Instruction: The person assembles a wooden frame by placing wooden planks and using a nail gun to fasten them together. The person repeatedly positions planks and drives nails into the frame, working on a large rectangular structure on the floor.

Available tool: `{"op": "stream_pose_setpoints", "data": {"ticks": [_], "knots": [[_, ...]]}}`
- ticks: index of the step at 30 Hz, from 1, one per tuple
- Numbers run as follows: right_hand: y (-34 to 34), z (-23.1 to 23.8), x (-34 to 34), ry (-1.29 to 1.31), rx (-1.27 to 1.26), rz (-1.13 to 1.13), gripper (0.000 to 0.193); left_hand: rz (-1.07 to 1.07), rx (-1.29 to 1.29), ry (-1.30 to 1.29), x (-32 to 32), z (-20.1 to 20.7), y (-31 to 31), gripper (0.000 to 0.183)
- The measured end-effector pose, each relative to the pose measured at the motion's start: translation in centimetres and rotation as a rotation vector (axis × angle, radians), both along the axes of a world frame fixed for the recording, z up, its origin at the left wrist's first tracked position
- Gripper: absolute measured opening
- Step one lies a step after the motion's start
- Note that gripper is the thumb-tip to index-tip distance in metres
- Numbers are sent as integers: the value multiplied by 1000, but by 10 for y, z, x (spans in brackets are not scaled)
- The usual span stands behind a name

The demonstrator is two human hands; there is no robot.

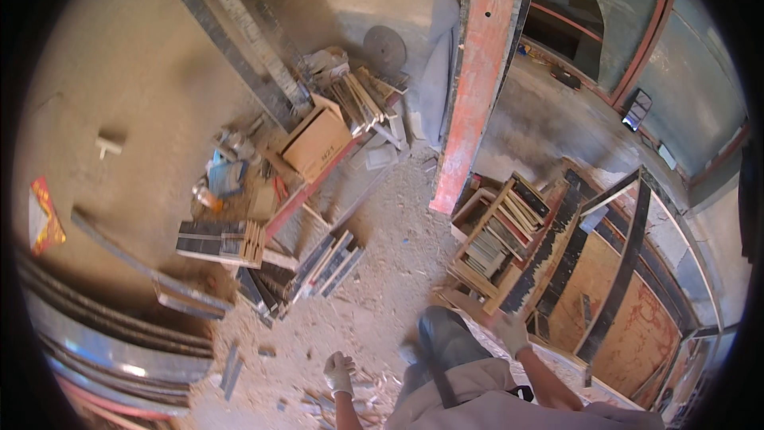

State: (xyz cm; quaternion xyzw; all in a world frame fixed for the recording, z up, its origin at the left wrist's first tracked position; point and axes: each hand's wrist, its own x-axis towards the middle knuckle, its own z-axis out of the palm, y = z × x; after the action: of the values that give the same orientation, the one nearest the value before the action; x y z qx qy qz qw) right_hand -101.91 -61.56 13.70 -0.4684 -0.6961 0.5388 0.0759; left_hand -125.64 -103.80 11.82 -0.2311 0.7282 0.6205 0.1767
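Note:
My left hand [340, 373], in a pale work glove, hangs over the floor with its fingers curled in; nothing shows sticking out of it. Below and around it lie scattered wood offcuts [318, 404] and sawdust. My right hand [512, 331], also gloved, is beside the near end of a wooden crate [469, 272] filled with short wood strips. Its fingers are blurred, and I cannot make out whether it touches the wood. Next to it, long black-edged boards [561, 267] lean over reddish-brown panels [593, 275].
A tall red-faced board [477, 72] stands ahead. Left of it are a cardboard box [318, 143], a bundle of short boards [220, 242] and loose strips [326, 264]. Long curved-looking planks [119, 354] lie at left. A dark frame [621, 271] stands at right.

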Motion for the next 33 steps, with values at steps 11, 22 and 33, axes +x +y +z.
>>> {"op": "stream_pose_setpoints", "data": {"ticks": [11, 22, 33], "knots": [[302, 29, -632, -271, 718, 359, 51, 35, -165, -312, -122, -46, -1, 32], [403, -110, -865, -477, 167, 421, 94, 19, -338, -668, -252, 46, 111, 30], [387, -120, -875, -215, 443, 309, 40, -33, -270, -489, -348, 53, 131, 29]]}}
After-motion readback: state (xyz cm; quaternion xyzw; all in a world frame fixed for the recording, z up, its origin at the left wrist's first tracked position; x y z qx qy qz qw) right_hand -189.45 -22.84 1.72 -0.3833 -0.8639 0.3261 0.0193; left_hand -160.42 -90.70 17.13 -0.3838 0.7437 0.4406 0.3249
